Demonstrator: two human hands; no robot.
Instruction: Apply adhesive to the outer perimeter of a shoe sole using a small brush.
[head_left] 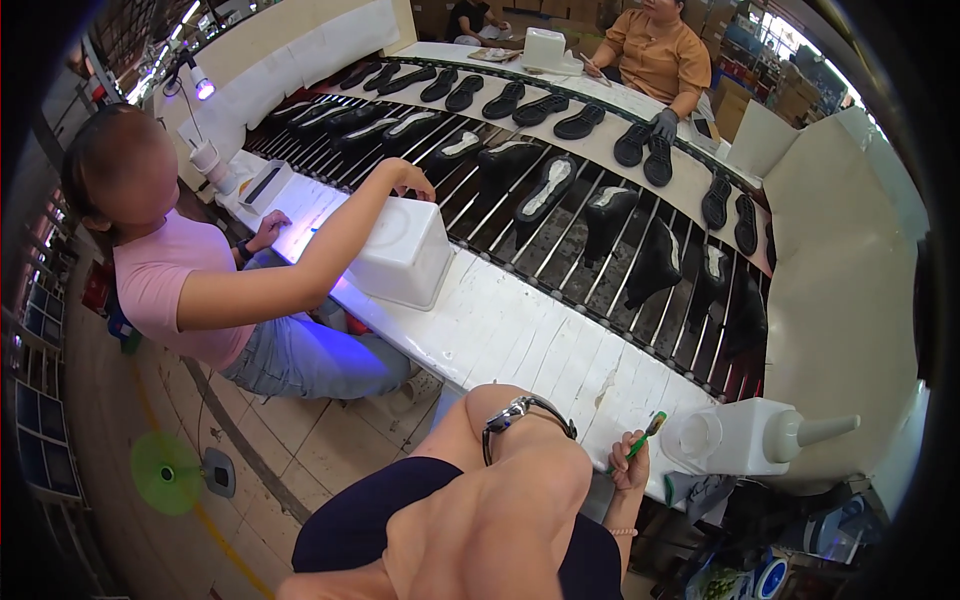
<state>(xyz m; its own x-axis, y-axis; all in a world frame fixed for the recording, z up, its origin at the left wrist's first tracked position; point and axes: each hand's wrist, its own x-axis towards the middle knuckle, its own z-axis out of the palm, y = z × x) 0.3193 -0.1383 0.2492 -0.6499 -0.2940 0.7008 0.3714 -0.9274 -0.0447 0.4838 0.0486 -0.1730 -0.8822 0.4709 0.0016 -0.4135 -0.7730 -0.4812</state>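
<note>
My right hand [630, 462], with a beaded bracelet at the wrist, is closed round the handle of a green toothbrush [647, 441]. Its bristle end points up and away, above the white ledge. Just right of that hand stands a white plastic bottle [752, 436] with a long spout and a round cup-like part on its near side. My left forearm [490, 510] comes up from the lower edge, and a metal watch [518, 410] is at its wrist. The fingers of my left hand are hidden, so I cannot tell their shape.
Beyond the white ledge [520, 325] runs a roller conveyor [600, 270] with several black shoe uppers, pale soles turned up. Black soles [580, 120] line the belt behind. A co-worker in pink [190, 265] reaches over a white box [405, 255]; another in orange [660, 55] sits opposite.
</note>
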